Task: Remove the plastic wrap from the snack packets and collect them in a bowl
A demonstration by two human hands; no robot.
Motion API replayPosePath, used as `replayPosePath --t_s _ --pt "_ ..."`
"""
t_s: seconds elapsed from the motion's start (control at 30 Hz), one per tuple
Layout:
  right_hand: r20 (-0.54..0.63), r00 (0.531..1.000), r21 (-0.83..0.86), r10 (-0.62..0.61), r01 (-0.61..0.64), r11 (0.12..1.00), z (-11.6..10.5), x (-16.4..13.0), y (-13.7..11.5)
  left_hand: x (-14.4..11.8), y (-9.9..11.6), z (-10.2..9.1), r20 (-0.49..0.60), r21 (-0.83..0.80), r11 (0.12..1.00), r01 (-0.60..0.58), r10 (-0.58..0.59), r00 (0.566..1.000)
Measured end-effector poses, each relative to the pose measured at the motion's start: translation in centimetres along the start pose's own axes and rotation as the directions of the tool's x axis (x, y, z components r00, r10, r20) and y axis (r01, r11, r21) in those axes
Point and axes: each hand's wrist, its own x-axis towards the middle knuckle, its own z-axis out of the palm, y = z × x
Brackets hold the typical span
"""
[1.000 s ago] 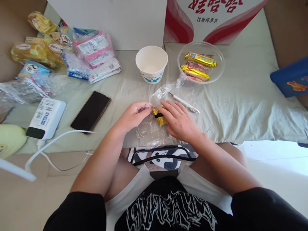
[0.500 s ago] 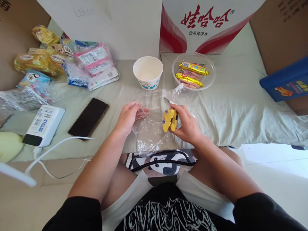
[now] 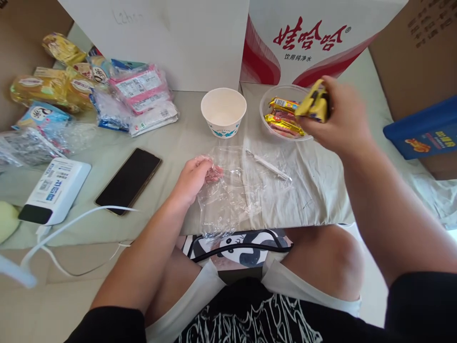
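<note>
Yellow snack bar [image 3: 313, 102] is hovering over clear bowl [image 3: 267, 93], right hand [image 3: 339, 121] clamped on it; lower w/ care. Left hand [image 3: 194, 176] is pinching wrapper [image 3: 228, 195] nr bowl.

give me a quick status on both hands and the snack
Right hand shut on yellow snack, raised over clear bowl. Left hand pinching clear wrapper on the cloth. Nothing between snack and bowl.

Glossy foil snack pack [image 3: 312, 102]; clear crinkly plastic wrap [image 3: 228, 197]; matt paper cup [image 3: 223, 111].
</note>
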Motion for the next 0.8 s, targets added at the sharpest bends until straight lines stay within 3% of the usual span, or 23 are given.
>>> replayPosePath --t_s 0.13,0.27,0.43,0.6,0.8 --pt "0.297 0.948 -0.117 0.114 -0.082 0.990 -0.6 1.8 -1.5 -0.2 0.0 -0.1 0.009 0.008 1.000 -0.016 0.016 1.000" --pt "0.233 0.972 -0.051 0.026 -0.015 0.999 -1.3 -0.5 -1.7 -0.4 0.1 -0.1 0.012 -0.001 1.000 -0.026 0.026 1.000" --pt "0.153 0.987 -0.006 -0.040 0.042 0.999 -0.3 -2.4 -0.2 -0.4 -0.1 -0.1 0.008 -0.019 0.999 -0.036 0.037 0.999" --pt "0.158 0.987 0.016 -0.036 0.034 0.999 0.5 -0.7 0.1 -0.4 -0.3 0.0 0.028 -0.021 0.998 -0.066 0.067 0.997" --pt "0.311 0.950 0.026 0.016 -0.025 0.999 1.7 1.5 2.2 -0.7 0.0 -0.1 0.062 0.056 0.995 -0.083 0.079 0.995"
